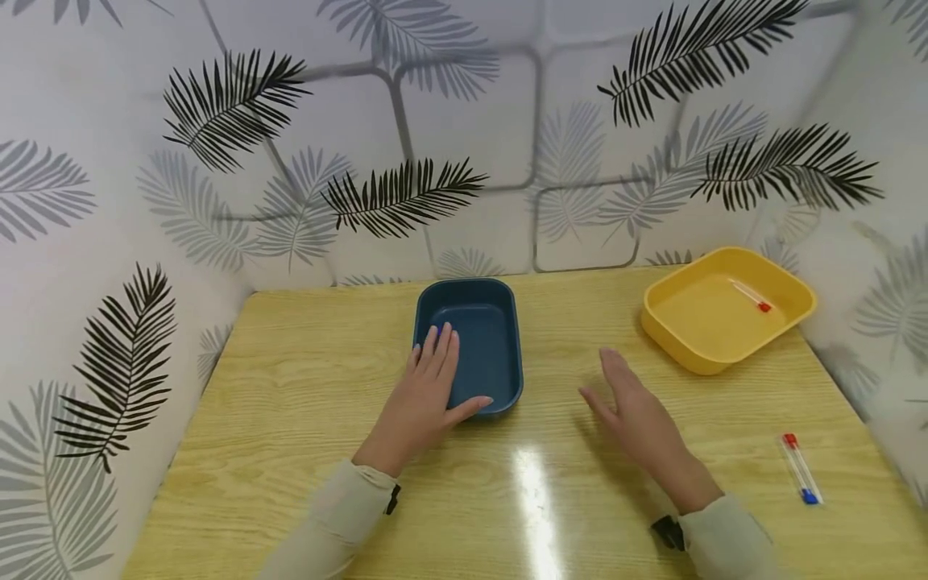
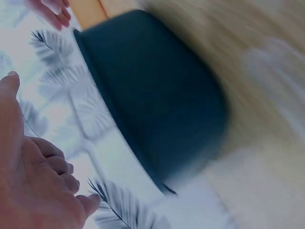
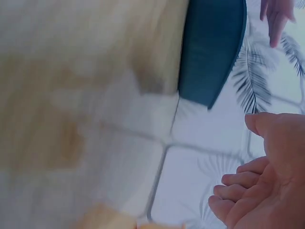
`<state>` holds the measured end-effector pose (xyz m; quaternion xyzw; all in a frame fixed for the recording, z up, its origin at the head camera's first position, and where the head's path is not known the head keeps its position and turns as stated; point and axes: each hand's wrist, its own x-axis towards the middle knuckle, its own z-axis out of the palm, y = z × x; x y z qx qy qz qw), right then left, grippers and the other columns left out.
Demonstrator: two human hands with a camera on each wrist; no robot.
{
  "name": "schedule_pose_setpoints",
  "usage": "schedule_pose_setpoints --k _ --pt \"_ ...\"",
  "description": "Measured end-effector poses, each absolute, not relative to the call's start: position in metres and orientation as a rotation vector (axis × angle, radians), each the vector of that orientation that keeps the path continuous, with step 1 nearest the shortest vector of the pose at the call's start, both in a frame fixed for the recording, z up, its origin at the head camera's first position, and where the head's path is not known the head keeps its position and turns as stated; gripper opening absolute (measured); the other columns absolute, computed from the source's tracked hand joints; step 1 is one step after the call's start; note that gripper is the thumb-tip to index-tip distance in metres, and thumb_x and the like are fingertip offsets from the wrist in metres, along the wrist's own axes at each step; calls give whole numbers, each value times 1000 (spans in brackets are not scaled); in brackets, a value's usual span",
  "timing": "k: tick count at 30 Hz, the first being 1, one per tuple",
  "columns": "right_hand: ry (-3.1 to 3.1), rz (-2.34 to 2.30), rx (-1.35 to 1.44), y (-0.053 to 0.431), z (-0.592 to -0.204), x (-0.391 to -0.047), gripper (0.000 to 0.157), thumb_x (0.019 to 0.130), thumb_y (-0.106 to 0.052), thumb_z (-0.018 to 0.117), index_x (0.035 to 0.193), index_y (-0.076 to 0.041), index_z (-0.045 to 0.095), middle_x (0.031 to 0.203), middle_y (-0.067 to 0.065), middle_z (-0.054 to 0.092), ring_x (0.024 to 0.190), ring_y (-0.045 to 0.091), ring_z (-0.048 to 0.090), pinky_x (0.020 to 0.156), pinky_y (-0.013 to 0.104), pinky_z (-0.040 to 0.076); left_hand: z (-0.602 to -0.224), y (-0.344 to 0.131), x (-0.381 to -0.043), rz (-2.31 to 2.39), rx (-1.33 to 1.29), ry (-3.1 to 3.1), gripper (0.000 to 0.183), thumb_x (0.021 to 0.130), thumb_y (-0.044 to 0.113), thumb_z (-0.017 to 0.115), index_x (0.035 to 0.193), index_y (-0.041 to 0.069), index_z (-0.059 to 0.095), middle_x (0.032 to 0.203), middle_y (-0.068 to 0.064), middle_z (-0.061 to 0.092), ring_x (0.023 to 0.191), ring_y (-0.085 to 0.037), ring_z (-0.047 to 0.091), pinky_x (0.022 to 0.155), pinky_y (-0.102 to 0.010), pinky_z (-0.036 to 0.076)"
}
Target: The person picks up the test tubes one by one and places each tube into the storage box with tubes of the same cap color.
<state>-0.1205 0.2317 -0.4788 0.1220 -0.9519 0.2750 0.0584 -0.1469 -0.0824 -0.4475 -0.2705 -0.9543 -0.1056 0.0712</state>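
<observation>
A dark blue tray [image 1: 484, 354] stands at the back middle of the table. My left hand [image 1: 428, 391] is held over its left side, palm down with the fingers straight and the thumb spread. A small blue-purple bit [image 1: 440, 330] shows between those fingertips; the rest of it is hidden. In the left wrist view the tray's outer wall [image 2: 152, 90] lies beyond the left hand [image 2: 38, 176]. My right hand [image 1: 645, 423] hovers right of the tray, thumb apart from the fingers, holding nothing. The right wrist view shows its relaxed fingers [image 3: 238, 183] near the tray.
A yellow tray [image 1: 681, 341] at the back right holds a clear pen with a red end [image 1: 763, 306]. On the table [image 1: 312, 354] at the right lie clear pens [image 1: 799, 469] with red and blue ends. A leaf-patterned wall [image 1: 500, 217] borders the table's back.
</observation>
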Motion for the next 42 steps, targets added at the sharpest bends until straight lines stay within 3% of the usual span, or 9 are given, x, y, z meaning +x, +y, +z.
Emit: schedule_pose_setpoints --k 4,11,16,20,24,31,42 --pt "-2871 802 301 267 -468 -124 72 97 -40 46 146 4 16 148 26 21 132 42 25 99 59 27 -437 -52 -147 -317 -917 -2850 91 89 70 25 149 5 3 155 -10 -2 140 -22 -8 112 -43 10" --pt "-2948 787 129 326 -447 -135 77 98 -44 40 146 7 7 148 31 11 135 44 12 103 61 16 -425 8 -139 -437 -1160 -2820 89 89 69 20 148 7 -6 154 -7 -12 140 -20 -11 112 -36 5" --pt "-3030 734 -4 367 -440 -148 82 98 -48 34 144 9 -1 145 36 6 127 55 16 97 66 18 -426 54 -133 -400 -1283 -2797 89 88 70 17 148 9 -7 154 -6 -9 139 -16 -13 112 -33 4" --pt "-3047 639 -80 400 -435 -157 79 97 -46 37 137 18 16 130 41 28 106 57 38 82 64 34 -433 86 -136 -304 -1315 -2818 90 87 71 15 149 9 -4 154 -5 -7 139 -16 -12 112 -33 6" --pt "-3071 568 -169 428 -433 -164 75 96 -46 38 124 23 25 109 39 35 82 51 45 62 57 37 -442 112 -143 -226 -1299 -2840 90 86 72 15 150 10 -1 155 -4 -6 139 -16 -12 112 -34 9" --pt "-3119 534 -309 455 -433 -176 78 96 -48 35 120 26 27 103 40 37 79 48 46 62 55 40 -461 158 -153 28 -1314 -2776 87 87 72 14 150 13 2 154 -3 -5 138 -19 -12 111 -36 14" --pt "-3195 549 -303 469 -443 -207 64 98 -43 31 101 21 40 75 25 47 61 33 46 52 41 38 -483 197 -175 166 -1276 -2760 83 89 69 16 151 15 3 155 0 3 140 -19 -1 110 -36 20"
